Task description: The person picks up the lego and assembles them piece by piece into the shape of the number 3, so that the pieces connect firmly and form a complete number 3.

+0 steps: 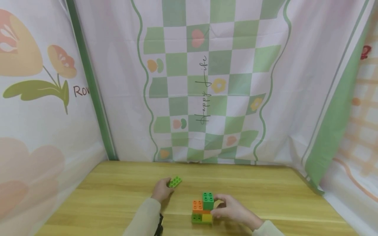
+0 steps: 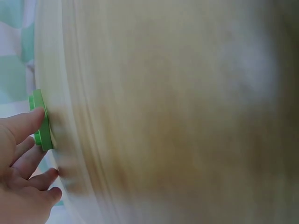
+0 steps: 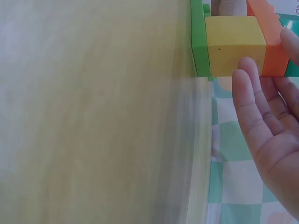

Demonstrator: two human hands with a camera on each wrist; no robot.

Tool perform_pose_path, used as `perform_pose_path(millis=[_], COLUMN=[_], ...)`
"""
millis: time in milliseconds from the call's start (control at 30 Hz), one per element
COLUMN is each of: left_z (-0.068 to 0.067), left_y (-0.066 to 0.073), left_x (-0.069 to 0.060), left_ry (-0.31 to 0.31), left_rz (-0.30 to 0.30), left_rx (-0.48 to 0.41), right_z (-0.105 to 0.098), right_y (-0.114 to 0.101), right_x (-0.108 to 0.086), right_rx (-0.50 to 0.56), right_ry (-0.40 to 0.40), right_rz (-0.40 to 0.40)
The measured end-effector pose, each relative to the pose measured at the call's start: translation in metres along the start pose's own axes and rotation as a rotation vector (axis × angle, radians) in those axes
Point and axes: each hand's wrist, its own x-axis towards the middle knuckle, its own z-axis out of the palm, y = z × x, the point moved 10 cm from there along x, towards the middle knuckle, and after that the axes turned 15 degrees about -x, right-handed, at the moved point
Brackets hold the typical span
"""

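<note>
A flat lime-green toy building brick [image 1: 175,182] with studs on top is pinched at one end by my left hand [image 1: 161,190]; thumb and fingers show on it in the left wrist view. Nearer to me, on the right, stands a stack of bricks: a lime-green base [image 1: 197,218], a yellow brick [image 3: 236,39], an orange brick [image 1: 197,206] and a darker green brick [image 1: 208,201] on top. My right hand [image 1: 231,209] holds the stack's right side, fingertips by the yellow brick and thumb near the orange and green ones. A fingertip shows beyond the yellow brick.
The bricks are over a wood-grain table [image 1: 118,196]. Behind it hangs a white cloth with a green checked pattern [image 1: 198,88], and printed cloths hang on both sides. A dark object [image 1: 159,225] shows by the left sleeve.
</note>
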Motion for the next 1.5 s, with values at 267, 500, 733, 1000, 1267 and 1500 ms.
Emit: perform_pose_path(millis=[267, 500, 733, 1000, 1267, 1500], left_z=[-0.002, -0.003, -0.004, -0.002, 0.001, 0.003], left_y=[-0.003, 0.003, 0.006, 0.007, 0.016, 0.023], left_x=[0.0, -0.004, -0.005, -0.003, -0.006, -0.011], left_ry=[0.014, 0.016, -0.016, -0.056, -0.108, -0.134], left_rz=[0.001, 0.012, -0.02, 0.002, 0.051, 0.051], left_rx=[0.027, 0.026, -0.007, -0.066, -0.122, -0.193], right_z=[0.001, 0.001, 0.001, 0.001, 0.0, 0.0], right_y=[-0.002, -0.001, -0.002, 0.0, 0.0, 0.0], right_x=[0.0, 0.0, -0.001, 0.0, -0.001, -0.001], right_rx=[0.009, 0.006, 0.019, 0.012, 0.003, 0.004], right_ry=[-0.007, -0.006, -0.007, -0.001, 0.013, 0.015], right_rz=[-0.02, -0.026, -0.012, 0.01, 0.016, 0.019])
